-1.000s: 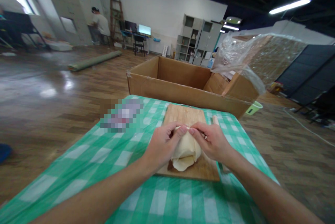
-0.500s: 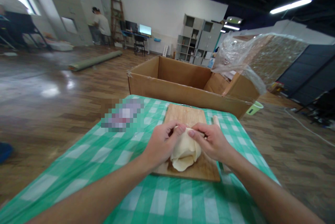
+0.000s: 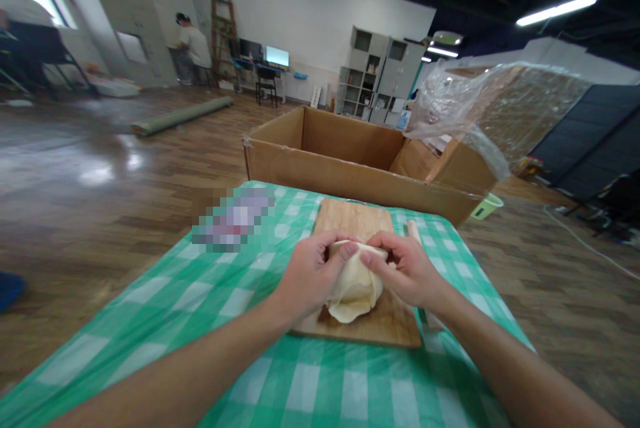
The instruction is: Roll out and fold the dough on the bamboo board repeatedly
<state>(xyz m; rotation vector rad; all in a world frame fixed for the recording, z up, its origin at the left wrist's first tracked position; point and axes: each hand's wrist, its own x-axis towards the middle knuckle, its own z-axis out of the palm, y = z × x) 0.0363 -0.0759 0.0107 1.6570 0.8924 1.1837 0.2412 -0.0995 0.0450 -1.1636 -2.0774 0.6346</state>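
A pale, folded piece of dough (image 3: pixel 356 291) is held between my two hands over a wooden cutting board (image 3: pixel 357 217). My left hand (image 3: pixel 314 273) grips its left upper edge, thumb on top and fingers curled behind. On the other side my right hand (image 3: pixel 406 269) pinches the upper right edge, its thumb close to the left thumb. The dough's near flap hangs low over the board; whether it touches the wood I cannot tell. Beside the board on the right lies a rolling pin (image 3: pixel 413 231), partly hidden by my right hand and forearm.
The table wears a green and white checked cloth (image 3: pixel 240 298). A blurred-out flat item (image 3: pixel 235 220) lies at its far left. Behind the table stands a big cardboard box (image 3: pixel 340 165) with plastic wrap (image 3: pixel 465 101). A light green bin (image 3: pixel 487 206) is at the right. A person (image 3: pixel 194 45) sits far back.
The near flap of the dough has risen slightly, and its top edge is drawn a little higher between my fingers. Both hands keep nearly the same place and grip.
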